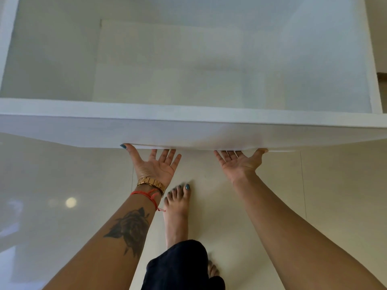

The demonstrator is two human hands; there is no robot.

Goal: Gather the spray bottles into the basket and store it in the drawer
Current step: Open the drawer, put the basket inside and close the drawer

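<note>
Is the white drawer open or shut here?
Open: the drawer stands out toward the person, its interior floor visible from above behind the front panel.

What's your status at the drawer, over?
Left hand and right hand open, palms up, fingers under drawer front edge. Drawer open; basket, bottles not in view. Bare foot on floor beneath.

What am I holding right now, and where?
The drawer front, at its lower edge: left hand and right hand reach under it, fingertips hidden, so grip cannot be told.

Soft bright light, slight blur, a glare spot on the floor [70, 202].
</note>
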